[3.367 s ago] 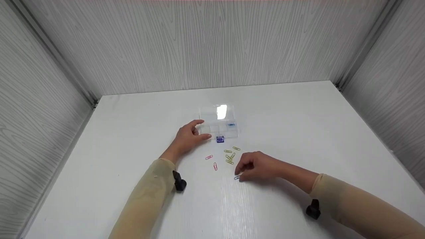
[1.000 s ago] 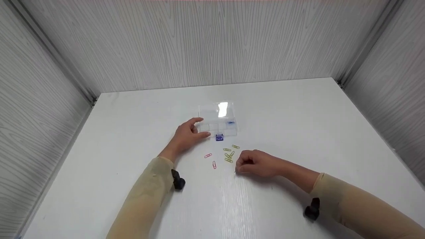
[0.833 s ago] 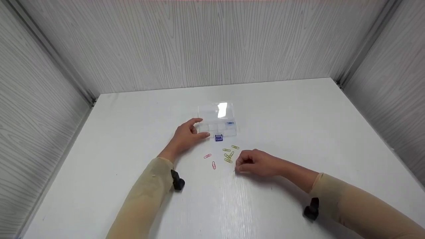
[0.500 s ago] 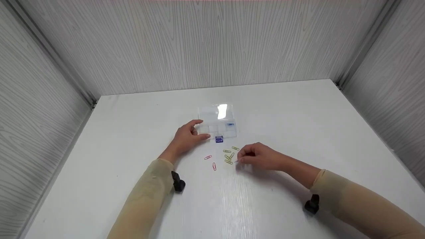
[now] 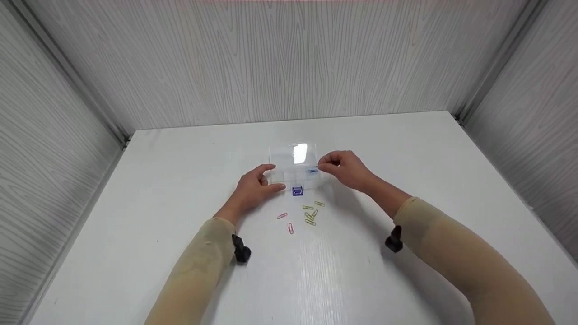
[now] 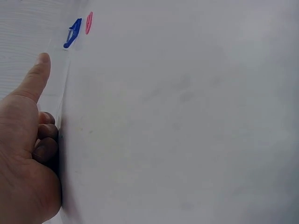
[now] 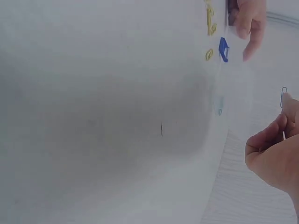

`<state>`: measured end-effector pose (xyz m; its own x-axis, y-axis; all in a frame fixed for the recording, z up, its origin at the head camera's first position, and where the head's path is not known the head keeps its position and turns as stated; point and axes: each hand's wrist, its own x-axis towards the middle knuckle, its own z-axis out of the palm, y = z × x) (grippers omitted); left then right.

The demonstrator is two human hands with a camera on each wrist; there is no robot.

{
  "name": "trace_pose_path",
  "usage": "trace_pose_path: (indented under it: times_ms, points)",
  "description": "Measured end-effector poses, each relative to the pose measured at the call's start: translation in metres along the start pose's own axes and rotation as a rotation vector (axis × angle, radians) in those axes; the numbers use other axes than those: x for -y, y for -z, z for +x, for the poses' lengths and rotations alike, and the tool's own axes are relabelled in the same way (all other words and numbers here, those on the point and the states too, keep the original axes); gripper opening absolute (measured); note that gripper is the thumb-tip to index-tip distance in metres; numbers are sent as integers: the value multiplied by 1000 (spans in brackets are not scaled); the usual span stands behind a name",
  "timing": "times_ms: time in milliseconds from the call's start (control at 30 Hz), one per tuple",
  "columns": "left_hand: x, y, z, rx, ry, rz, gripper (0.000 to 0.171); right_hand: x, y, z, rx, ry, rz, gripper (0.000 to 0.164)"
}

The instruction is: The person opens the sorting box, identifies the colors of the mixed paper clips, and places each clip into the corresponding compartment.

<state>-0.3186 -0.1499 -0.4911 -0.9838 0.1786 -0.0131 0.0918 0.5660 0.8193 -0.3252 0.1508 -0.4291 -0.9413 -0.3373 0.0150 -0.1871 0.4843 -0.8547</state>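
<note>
A clear plastic compartment box [image 5: 290,177] lies with its lid [image 5: 284,155] folded back and a dark blue latch [image 5: 297,191] at its front. My left hand [image 5: 253,187] holds the box's left end, thumb along the front and index finger at the back; in the left wrist view the other fingers curl in. Between thumb and fingertips my right hand [image 5: 345,169] pinches a blue paper clip [image 7: 283,97], upright in the right wrist view, close by the back right compartment. Blue paper clips [image 5: 312,170] lie in that compartment.
In front of the box, several yellow-green paper clips [image 5: 310,218] lie in a loose cluster. Two pink paper clips, one nearer [image 5: 291,228] and one farther left [image 5: 282,215], lie beside them on the white table [image 5: 180,158]. Pale wood-grain panels [image 5: 289,58] surround the table.
My right hand has picked the blue paper clip off the table and carried it up and away to the box's right side. The left hand stays at the box.
</note>
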Motion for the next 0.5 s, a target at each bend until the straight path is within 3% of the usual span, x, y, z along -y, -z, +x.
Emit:
trace_pose_path:
  times_ms: [200,500]
  points:
    - [1,-1,0,-1,5,-13,74,-12,-7,24,-58,-37,20,16]
    - [4,-1,2,-3,-17,8,75,-23,-17,36,-62,-119,34,20]
